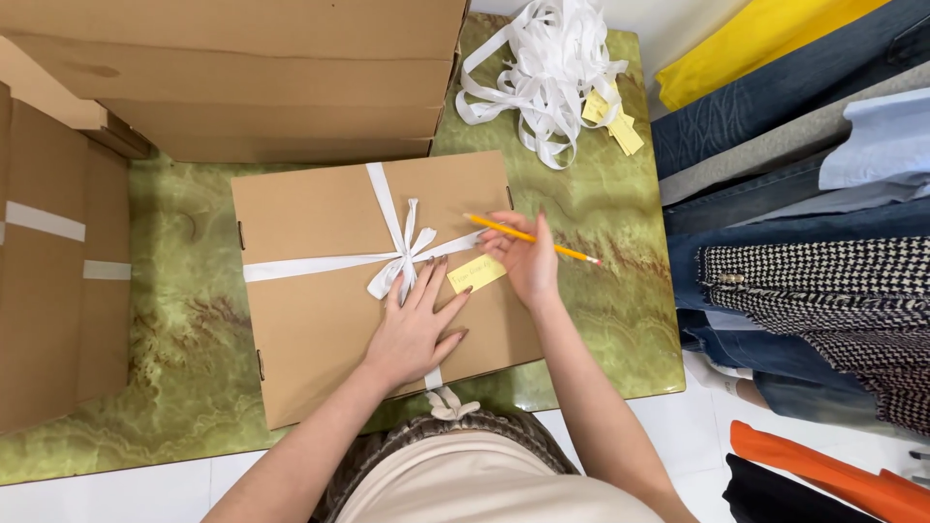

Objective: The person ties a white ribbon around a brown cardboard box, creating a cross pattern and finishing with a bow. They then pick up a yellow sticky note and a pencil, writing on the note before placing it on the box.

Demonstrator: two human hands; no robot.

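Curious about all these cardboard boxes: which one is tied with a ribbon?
The flat box under the left hand, crossed by a white ribbon with a bow; the others have none.

Loose white ribbon pile (547,68), hanging clothes (804,252), spare cardboard boxes (252,77).

A brown cardboard box (378,291) is tied with white ribbon (402,254) and carries a yellow tag (477,274). The pencil (531,238) is orange-yellow. The surface (601,242) is green marbled stone with brownish veins. A black-and-white houndstooth garment (823,281) hangs among blue denim (775,97).
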